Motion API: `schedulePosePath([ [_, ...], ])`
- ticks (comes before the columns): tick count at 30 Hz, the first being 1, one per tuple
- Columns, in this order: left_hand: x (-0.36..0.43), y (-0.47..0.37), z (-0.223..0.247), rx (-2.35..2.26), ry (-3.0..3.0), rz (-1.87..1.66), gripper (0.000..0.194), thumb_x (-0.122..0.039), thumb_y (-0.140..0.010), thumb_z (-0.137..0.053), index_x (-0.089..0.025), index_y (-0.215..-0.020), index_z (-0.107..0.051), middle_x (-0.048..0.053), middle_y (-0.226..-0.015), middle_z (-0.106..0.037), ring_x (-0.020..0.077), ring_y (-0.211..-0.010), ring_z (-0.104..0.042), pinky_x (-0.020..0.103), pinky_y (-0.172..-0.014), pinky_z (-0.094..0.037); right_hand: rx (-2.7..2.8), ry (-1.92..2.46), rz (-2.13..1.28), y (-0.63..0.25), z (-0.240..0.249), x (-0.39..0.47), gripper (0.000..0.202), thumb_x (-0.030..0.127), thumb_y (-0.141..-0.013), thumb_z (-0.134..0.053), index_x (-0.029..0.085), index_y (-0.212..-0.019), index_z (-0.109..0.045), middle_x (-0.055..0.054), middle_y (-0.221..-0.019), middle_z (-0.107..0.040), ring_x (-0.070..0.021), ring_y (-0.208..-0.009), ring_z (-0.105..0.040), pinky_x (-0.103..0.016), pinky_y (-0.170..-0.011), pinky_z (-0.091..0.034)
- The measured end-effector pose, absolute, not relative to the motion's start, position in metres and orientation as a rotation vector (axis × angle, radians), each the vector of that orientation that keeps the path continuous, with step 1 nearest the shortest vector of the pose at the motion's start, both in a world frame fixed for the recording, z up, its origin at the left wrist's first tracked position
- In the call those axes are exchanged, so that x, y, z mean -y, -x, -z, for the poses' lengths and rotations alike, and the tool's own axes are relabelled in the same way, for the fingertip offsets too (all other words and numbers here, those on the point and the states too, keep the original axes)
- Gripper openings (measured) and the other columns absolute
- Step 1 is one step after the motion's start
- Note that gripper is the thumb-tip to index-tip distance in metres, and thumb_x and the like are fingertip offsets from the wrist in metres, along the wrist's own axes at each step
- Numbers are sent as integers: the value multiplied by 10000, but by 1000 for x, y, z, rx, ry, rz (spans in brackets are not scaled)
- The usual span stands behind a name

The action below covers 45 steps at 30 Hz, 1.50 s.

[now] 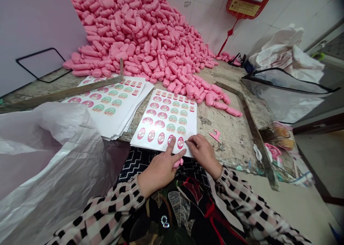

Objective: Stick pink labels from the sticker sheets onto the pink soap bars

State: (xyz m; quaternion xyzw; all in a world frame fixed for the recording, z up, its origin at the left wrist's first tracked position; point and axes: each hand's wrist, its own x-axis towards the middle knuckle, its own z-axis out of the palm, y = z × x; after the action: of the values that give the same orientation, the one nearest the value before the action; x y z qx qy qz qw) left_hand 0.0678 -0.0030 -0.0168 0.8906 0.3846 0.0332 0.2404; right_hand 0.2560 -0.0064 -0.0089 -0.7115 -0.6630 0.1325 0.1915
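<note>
A sheet of stickers (191, 130) lies on top of a stack at the table's front edge, printed with pink ovals and pink and green rounded labels. My left hand (160, 168) rests on its lower edge, two fingers spread across the bottom row. Under that palm a small pink bottle (178, 163) is tucked, mostly hidden by the curled fingers. Beside the last oval sticker (180, 142), the thumb and forefinger of my right hand (204, 154) are pinched together at the sheet's right side. Whether they hold anything is too small to tell.
A large heap of pink bottles (139, 33) covers the back of the table. More sticker sheets (118, 121) lie at left, under a wooden strip (80, 89). A white sack (67, 166) stands front left. A pink plastic piece (215, 135) and a wooden edge strip (248, 123) are at right.
</note>
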Motion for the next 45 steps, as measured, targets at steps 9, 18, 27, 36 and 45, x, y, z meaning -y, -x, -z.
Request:
schedulePosePath([
  [9,3,-67,20,-1052,-2402,-158,570,-219,-826,-465,-363,-1357,-314,32,-1503,90,227,-1024,-576,351,-884,-434,1827,1960,-476,-257,8,6,160,312,-829,-486,226,-803,-620,-8,-826,-603,-137,-746,-549,-246,-669,-379],
  [18,4,-68,21,-1072,-2449,-140,552,-225,-839,-446,-356,-1358,-312,62,-1504,54,227,-1006,-581,364,-873,-437,1675,2051,-576,-255,10,2,195,347,-781,-500,208,-763,-636,-6,-770,-636,-136,-661,-541,-240,-576,-349],
  [27,4,-68,18,-1093,-2460,-125,534,-249,-851,-439,-355,-1360,-315,67,-1505,-2,223,-978,-593,364,-864,-440,1774,2110,-445,-250,1,4,190,347,-797,-494,220,-756,-631,-11,-778,-631,-145,-687,-546,-250,-582,-329],
  [36,7,-73,22,-1120,-2487,-134,569,-253,-848,-438,-370,-1374,-256,98,-1500,49,228,-922,-606,377,-809,-456,1797,2130,-436,-249,-2,4,173,352,-812,-499,236,-783,-623,1,-789,-612,-149,-713,-549,-253,-596,-328],
  [45,6,-72,18,-1118,-2464,-109,567,-228,-844,-438,-365,-1370,-276,93,-1502,15,223,-927,-605,369,-815,-447,1946,2144,-160,-243,-7,10,192,323,-851,-455,229,-798,-614,-21,-831,-600,-149,-725,-540,-262,-579,-298],
])
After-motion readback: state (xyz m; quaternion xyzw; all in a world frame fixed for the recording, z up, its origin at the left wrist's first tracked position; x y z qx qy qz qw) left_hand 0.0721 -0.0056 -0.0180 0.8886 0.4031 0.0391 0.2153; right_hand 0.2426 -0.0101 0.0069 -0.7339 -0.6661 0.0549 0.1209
